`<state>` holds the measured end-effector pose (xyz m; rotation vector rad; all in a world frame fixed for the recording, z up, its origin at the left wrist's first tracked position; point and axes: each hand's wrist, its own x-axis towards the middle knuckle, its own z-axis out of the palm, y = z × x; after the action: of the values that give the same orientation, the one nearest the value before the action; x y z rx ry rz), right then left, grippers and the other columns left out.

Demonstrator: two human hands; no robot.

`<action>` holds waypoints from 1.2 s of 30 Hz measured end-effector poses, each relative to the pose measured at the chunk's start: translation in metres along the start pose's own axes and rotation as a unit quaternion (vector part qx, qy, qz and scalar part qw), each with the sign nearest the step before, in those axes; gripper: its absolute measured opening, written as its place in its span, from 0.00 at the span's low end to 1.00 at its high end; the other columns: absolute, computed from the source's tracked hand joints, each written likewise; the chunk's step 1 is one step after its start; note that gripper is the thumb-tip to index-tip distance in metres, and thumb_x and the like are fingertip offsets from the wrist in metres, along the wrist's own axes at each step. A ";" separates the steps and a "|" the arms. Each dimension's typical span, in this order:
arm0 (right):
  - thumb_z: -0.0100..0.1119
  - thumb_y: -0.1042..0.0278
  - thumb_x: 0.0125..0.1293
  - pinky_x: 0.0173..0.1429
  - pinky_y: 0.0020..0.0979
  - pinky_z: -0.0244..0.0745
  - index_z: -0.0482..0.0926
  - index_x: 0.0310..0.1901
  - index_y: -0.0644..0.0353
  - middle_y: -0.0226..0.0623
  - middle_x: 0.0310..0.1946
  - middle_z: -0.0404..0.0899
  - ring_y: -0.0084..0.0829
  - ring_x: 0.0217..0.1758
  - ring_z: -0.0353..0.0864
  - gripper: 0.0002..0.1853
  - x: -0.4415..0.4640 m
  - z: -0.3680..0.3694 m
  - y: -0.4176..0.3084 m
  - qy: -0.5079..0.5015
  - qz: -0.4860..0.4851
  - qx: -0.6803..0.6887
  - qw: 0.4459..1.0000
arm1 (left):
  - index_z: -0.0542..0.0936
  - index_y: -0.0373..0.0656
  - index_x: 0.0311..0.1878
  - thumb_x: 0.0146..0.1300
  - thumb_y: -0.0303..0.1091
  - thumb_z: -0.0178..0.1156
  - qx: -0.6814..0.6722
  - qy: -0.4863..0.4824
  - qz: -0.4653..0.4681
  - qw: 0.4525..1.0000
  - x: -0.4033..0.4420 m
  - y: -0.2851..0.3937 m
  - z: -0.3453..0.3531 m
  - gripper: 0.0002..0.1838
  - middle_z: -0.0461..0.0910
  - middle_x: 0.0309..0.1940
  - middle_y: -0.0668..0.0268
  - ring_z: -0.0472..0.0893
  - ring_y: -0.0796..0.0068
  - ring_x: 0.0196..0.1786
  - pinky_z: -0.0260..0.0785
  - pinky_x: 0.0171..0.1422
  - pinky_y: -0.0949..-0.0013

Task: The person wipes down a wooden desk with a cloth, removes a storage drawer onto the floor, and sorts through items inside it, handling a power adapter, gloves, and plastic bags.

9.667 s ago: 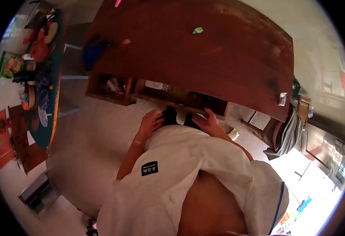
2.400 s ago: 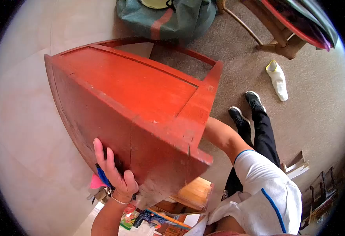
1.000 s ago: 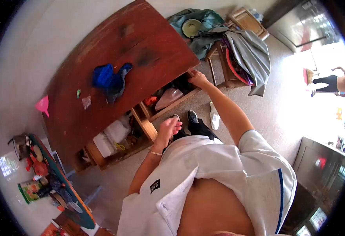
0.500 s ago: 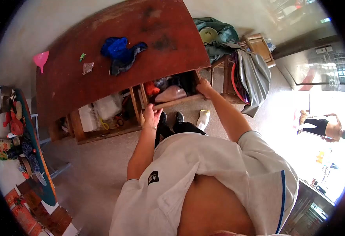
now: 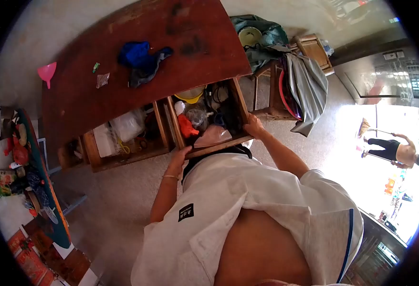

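The right drawer (image 5: 211,148) of the red-brown table (image 5: 190,62) is pulled far out. My left hand (image 5: 178,159) grips its front left corner, and my right hand (image 5: 255,127) is closed on the front right corner. Inside lie an orange-red bag (image 5: 187,126), a pinkish bag (image 5: 213,136), a yellow-rimmed item (image 5: 190,97) and dark cables (image 5: 217,93). The drawer to its left (image 5: 123,163) also stands out, holding a white box (image 5: 105,141), clear plastic (image 5: 128,125) and scissors (image 5: 142,144).
On the tabletop lie a blue cloth item (image 5: 141,59), a small packet (image 5: 102,80) and a pink funnel (image 5: 47,72). A stool (image 5: 272,102) with a grey cover (image 5: 307,81) stands right. A cluttered green table (image 5: 52,209) is left. Another person (image 5: 386,148) holds a broom far right.
The right drawer has come further out toward my body, showing more of its contents. Both hands have moved with it, staying on its corners. The other person has shifted slightly.
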<state>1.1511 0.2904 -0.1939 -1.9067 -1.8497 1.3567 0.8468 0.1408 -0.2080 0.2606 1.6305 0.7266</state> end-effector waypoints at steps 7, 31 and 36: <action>0.56 0.71 0.50 0.57 0.38 0.72 0.70 0.60 0.54 0.53 0.46 0.78 0.47 0.52 0.78 0.31 0.014 0.012 0.021 0.003 0.058 -0.018 0.998 | 0.73 0.27 0.45 0.43 0.32 0.62 0.037 0.054 0.084 0.994 0.046 0.057 0.010 0.24 0.76 0.36 0.60 0.74 0.69 0.36 0.67 0.38 0.67; 0.71 0.54 0.50 0.60 0.35 0.70 0.66 0.62 0.65 0.49 0.56 0.73 0.40 0.59 0.73 0.40 0.090 -0.015 -0.055 -0.019 0.053 0.028 0.998 | 0.76 0.29 0.47 0.53 0.32 0.62 0.187 0.053 0.091 0.977 0.112 0.084 -0.002 0.20 0.77 0.46 0.54 0.74 0.64 0.50 0.67 0.50 0.60; 0.69 0.63 0.54 0.54 0.38 0.74 0.66 0.62 0.61 0.47 0.59 0.70 0.41 0.56 0.75 0.34 0.144 -0.002 -0.033 -0.054 0.108 0.014 0.993 | 0.73 0.24 0.41 0.51 0.31 0.57 0.268 0.037 0.092 0.958 0.114 0.084 -0.006 0.18 0.75 0.40 0.48 0.76 0.61 0.43 0.68 0.42 0.59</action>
<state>1.1035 0.4221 -0.2396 -2.1083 -1.7004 1.5712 0.7978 0.2671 -0.2508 0.7918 1.8705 0.4203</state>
